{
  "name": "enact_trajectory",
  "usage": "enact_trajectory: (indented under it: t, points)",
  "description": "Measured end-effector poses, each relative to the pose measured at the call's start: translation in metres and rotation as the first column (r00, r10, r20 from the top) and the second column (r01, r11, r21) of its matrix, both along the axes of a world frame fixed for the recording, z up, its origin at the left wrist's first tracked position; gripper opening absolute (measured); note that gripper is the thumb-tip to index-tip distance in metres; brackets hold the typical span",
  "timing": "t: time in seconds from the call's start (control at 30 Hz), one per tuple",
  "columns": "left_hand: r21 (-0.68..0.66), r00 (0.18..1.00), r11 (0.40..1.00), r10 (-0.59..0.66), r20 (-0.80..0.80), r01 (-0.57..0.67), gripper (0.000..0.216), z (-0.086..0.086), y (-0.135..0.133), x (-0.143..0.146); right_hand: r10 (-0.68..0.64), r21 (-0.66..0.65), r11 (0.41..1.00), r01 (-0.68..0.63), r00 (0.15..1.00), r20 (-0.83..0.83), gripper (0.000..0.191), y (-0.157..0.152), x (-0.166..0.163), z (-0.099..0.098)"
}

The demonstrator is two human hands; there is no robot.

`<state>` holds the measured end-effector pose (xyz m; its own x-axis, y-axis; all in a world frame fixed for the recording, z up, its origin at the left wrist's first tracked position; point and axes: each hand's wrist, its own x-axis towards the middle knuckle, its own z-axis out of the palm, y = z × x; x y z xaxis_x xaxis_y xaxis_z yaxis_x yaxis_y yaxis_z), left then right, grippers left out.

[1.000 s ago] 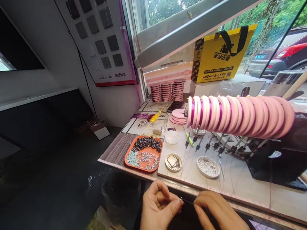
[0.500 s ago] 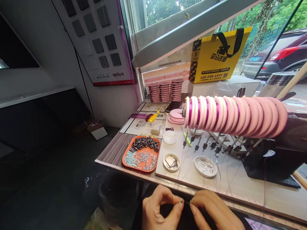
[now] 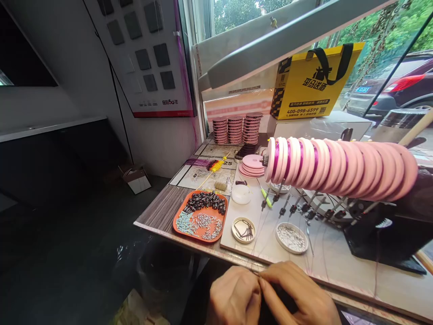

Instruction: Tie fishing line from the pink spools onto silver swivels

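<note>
My left hand (image 3: 235, 295) is closed at the table's front edge, knuckles up, thumb and fingertips pressed together. Half a second ago a tiny silver metal piece showed in that pinch; now the fingers hide it. Touching it from the right, my right hand (image 3: 297, 293) pinches with thumb and forefinger, where a thin line showed earlier. Just beyond the hands lie a round dish of dark thin sticks (image 3: 243, 230) and a dish of small whitish pieces (image 3: 291, 238). An orange tray (image 3: 199, 240) holds black parts, pale blue tubes and small silver metal pieces.
A row of pink spools (image 3: 338, 167) with purple line sits on a black stand (image 3: 385, 243) at right. Several stacked spools (image 3: 235, 130), a green-handled tool (image 3: 266, 198), a white round lid (image 3: 241, 194) and a yellow bag (image 3: 311, 90) are farther back.
My hands have come together, closing the gap between their fingertips. The left hand has turned knuckles up, covering the small metal piece. The view has shifted slightly.
</note>
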<state>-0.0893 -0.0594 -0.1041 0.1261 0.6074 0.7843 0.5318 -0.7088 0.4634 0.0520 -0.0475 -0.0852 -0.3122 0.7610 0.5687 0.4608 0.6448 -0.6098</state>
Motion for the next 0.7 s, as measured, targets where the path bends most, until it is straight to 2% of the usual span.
enact_trajectory:
  t: [0.13, 0.23, 0.33, 0.5, 0.7]
  points:
    - [-0.030, 0.987, 0.991, 0.128, -0.101, -0.132, 0.012, -0.005, -0.007, -0.008, -0.035, -0.001, 0.999, 0.036, 0.973, 0.230, 0.018, 0.021, -0.004, 0.017]
    - [-0.005, 0.957, 0.971, 0.236, -0.170, -0.240, 0.017, -0.008, -0.013, -0.014, -0.051, -0.032, 0.997, 0.069, 0.924, 0.379, 0.021, 0.032, -0.010, 0.024]
    - [0.019, 0.914, 0.968, 0.244, -0.325, -0.252, 0.018, -0.007, -0.015, -0.018, -0.023, -0.077, 0.995, 0.070, 0.872, 0.488, 0.021, 0.036, -0.013, 0.027]
    - [0.077, 0.805, 0.957, 0.277, -0.525, -0.280, 0.019, -0.005, -0.012, -0.016, -0.010, -0.083, 0.994, 0.071, 0.816, 0.578, 0.021, 0.038, -0.015, 0.030]
    - [0.144, 0.699, 0.918, 0.377, -0.607, -0.370, 0.021, -0.003, -0.010, -0.012, 0.002, -0.073, 0.996, 0.051, 0.804, 0.595, 0.022, 0.039, -0.015, 0.030]
